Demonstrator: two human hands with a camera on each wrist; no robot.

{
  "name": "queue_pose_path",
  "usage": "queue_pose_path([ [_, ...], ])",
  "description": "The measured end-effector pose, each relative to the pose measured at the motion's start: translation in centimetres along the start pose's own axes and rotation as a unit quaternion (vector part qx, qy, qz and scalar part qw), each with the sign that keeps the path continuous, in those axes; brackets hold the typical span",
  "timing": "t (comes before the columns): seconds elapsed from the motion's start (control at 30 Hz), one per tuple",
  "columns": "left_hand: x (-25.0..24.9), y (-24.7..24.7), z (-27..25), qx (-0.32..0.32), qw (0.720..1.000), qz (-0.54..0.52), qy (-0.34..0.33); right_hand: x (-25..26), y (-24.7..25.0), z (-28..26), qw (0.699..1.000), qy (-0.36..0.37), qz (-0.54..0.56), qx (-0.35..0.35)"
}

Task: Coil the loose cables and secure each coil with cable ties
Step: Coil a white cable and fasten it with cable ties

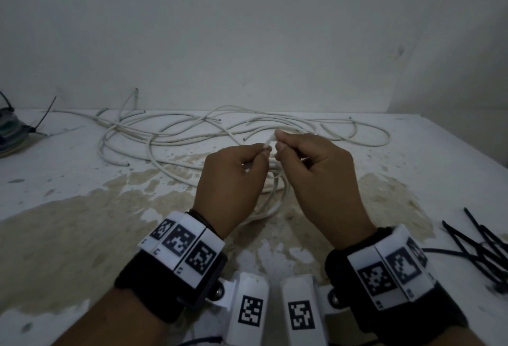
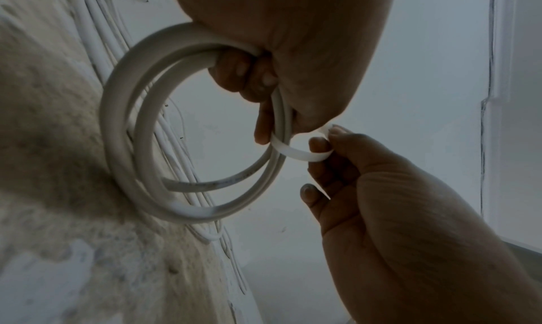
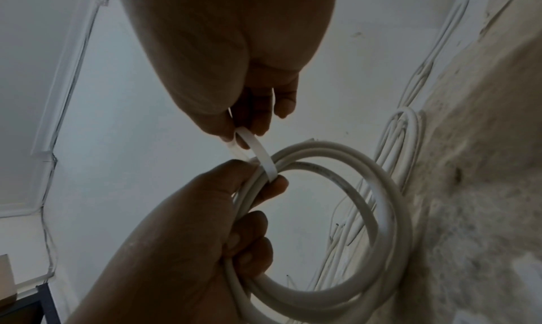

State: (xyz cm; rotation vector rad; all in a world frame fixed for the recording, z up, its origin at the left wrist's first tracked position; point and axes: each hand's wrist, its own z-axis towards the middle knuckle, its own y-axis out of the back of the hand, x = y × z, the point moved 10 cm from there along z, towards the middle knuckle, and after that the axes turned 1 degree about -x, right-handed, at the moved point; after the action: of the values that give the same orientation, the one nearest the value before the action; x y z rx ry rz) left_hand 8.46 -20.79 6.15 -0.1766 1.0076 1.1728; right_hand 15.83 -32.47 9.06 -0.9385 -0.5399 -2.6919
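both hands meet above the counter's (image 1: 82, 208) middle: left hand (image 1: 233, 181) grips the white coil (image 2: 140, 125), right hand (image 1: 316, 178) pinches a white tie (image 2: 296, 151) looped round it.

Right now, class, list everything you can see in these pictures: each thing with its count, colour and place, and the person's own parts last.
Coil of cable: one, white, a few loops, held up in the left hand above the table.
Cable tie: one, white, looped round the coil, its ends pinched between both hands.
Loose cables: several, white, tangled on the far part of the table.
Spare cable ties: a bunch, black, on the table at the right edge.
Bundle with black ties: one, dark, far left edge, only partly in view.
Table: one, white with brown stains.
Wall: white, behind the table.
Left hand: grips the coil, pinches the tie.
Right hand: pinches the tie.
Wrist bands: two, black with white marker blocks.
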Motion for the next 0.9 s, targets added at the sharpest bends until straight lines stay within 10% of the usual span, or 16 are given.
queue_pose_path([
  [0.9, -1.5, -0.3, -0.3, 0.019, 0.996, 0.045, -0.071, -1.8, -0.5, -0.4, 0.982, -0.158, 0.082, 0.060],
])
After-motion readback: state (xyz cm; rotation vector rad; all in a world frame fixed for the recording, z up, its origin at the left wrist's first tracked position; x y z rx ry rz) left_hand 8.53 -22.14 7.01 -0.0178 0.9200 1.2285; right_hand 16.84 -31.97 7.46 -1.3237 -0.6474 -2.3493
